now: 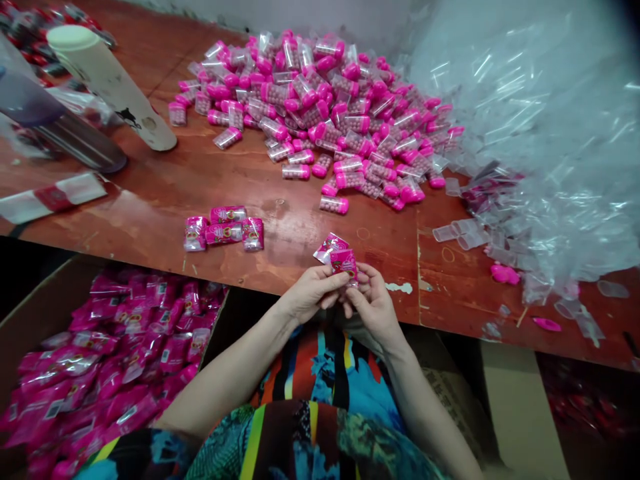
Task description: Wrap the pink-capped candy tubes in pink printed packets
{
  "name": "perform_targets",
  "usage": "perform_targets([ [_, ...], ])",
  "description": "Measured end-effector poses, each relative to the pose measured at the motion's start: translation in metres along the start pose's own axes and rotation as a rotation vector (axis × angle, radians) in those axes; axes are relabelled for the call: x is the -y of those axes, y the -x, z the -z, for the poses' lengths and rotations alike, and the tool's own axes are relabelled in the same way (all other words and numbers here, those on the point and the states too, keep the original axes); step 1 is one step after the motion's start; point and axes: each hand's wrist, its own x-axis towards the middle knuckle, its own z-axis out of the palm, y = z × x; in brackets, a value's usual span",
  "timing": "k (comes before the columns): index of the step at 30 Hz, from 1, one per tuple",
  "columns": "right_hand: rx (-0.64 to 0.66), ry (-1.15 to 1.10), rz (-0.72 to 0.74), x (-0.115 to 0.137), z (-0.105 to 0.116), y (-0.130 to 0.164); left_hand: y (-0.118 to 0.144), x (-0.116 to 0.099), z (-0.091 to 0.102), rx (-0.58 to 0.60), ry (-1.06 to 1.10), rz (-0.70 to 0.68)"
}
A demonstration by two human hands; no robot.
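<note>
Between my hands, at the table's front edge, is a small pink printed wrapper (343,261). The fingers and thumb of my left hand (313,291) pinch its left side. My right hand (374,303) closes on its lower right side; whether a bottle is inside the wrapper I cannot tell. Just behind it another pink printed wrapper (330,245) lies flat on the table. To the left sit several filled pink packets (224,232) in a small group. Further back spreads a large heap of clear little bottles (320,100) with pink caps and pale pink beads inside.
Below the table at left stands a carton (30,303) full of pink packets (125,360). Two drink bottles, one white (115,87) and one purple-topped (55,117), stand at back left. A big clear plastic bag (540,133) and loose empty tubes (463,233) occupy the right.
</note>
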Motion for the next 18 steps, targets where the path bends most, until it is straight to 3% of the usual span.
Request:
perform_targets([
  [7, -0.069, 0.116, 0.069, -0.002, -0.003, 0.006, 0.0, 0.011, -0.009, 0.001, -0.027, -0.057],
  [11, -0.044, 0.187, 0.095, 0.002, 0.006, 0.002, 0.006, -0.001, -0.004, -0.013, -0.099, -0.09],
  [13, -0.078, 0.262, 0.148, 0.009, 0.022, -0.003, 0.013, -0.015, 0.015, -0.137, -0.196, -0.175],
  [15, -0.176, 0.38, 0.214, 0.017, 0.041, -0.008, 0.019, -0.032, 0.045, -0.357, -0.369, -0.317],
  [18, -0.274, 0.619, 0.289, 0.022, 0.062, -0.011, 0.027, -0.054, 0.094, -0.697, -0.817, -0.554],
])
